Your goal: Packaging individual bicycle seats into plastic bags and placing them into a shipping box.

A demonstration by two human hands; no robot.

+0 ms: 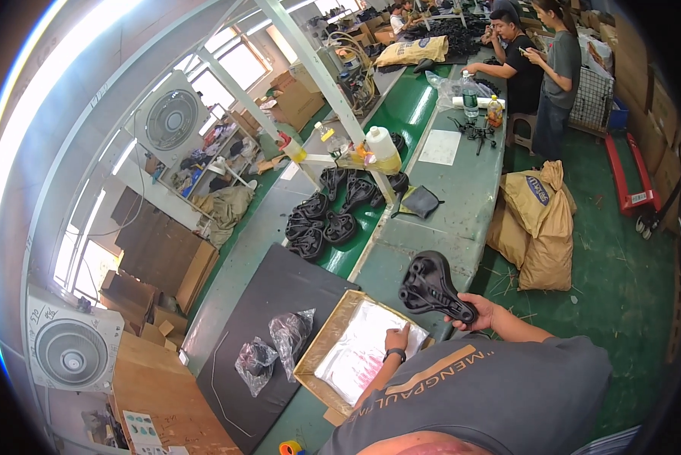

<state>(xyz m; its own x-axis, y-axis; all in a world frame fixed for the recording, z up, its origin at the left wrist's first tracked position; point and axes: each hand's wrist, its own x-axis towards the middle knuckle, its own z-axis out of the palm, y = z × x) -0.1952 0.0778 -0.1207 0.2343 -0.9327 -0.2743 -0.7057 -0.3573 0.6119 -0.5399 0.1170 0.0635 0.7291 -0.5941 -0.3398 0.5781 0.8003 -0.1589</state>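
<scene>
Dark grey T-shirt [515,387] foremost, black bicycle saddle [429,285] held.
Right hand [480,312] clasps the saddle's nose by the worktop's [465,205] right edge; left hand [397,339] touches plastic bags [355,349] in an open carton [329,334], grip unclear.

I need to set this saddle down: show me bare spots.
Bare bench lies between the black saddle in your right hand and the dark pouch; the black mat's far end, beyond the two bagged items, is free too. Crowded: the saddle pile on the green belt, and the filled cardboard box.
</scene>
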